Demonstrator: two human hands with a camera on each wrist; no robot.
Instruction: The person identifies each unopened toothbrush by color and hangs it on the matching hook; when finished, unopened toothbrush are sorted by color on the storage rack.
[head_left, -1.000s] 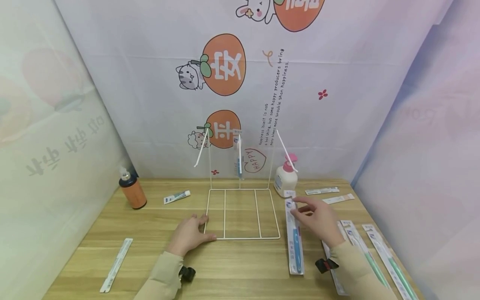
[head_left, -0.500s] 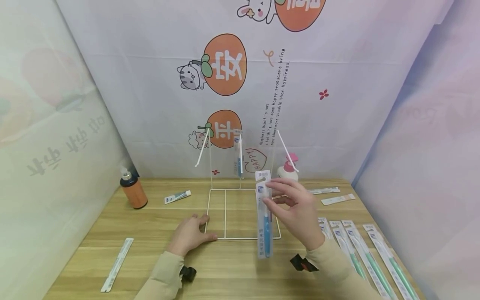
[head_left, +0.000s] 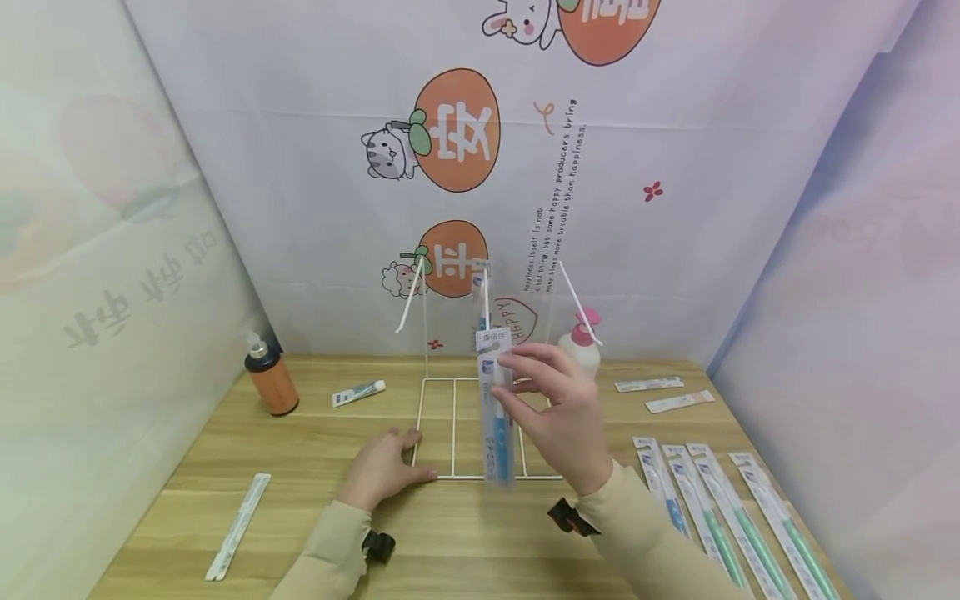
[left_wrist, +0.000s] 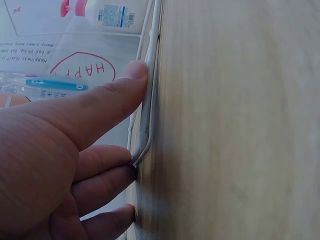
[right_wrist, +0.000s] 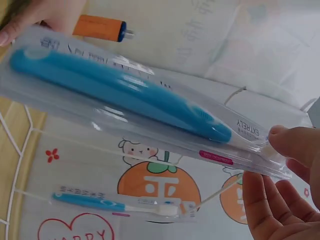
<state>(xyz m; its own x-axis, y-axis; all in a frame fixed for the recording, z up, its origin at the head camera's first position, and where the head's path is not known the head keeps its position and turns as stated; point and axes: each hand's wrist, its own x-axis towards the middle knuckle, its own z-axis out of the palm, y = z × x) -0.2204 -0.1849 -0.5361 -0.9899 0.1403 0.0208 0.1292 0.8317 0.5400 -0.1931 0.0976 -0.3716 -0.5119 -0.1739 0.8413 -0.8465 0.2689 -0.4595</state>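
My right hand (head_left: 512, 363) pinches a packaged blue toothbrush (head_left: 497, 408) near its top and holds it upright in front of a white wire rack (head_left: 452, 427). The right wrist view shows the same pack (right_wrist: 125, 95) held by the fingertips (right_wrist: 285, 145). Another packaged toothbrush (head_left: 480, 293) hangs on the rack's middle hook, also seen in the right wrist view (right_wrist: 115, 202). My left hand (head_left: 408, 457) lies flat on the table with straight fingers at the rack's front left base corner. Its thumb (left_wrist: 132, 77) touches the base wire (left_wrist: 150, 90).
An orange bottle (head_left: 270, 379) and a toothpaste tube (head_left: 358, 392) stand at the back left. A pink pump bottle (head_left: 583, 346) is behind the rack. Several packaged toothbrushes (head_left: 712, 517) lie at the right, two small packets (head_left: 648, 384) beyond them, a long packet (head_left: 238, 525) at front left.
My right hand picked the toothbrush pack up off the table, raised it upright and carried it left in front of the rack. The left hand stayed put.
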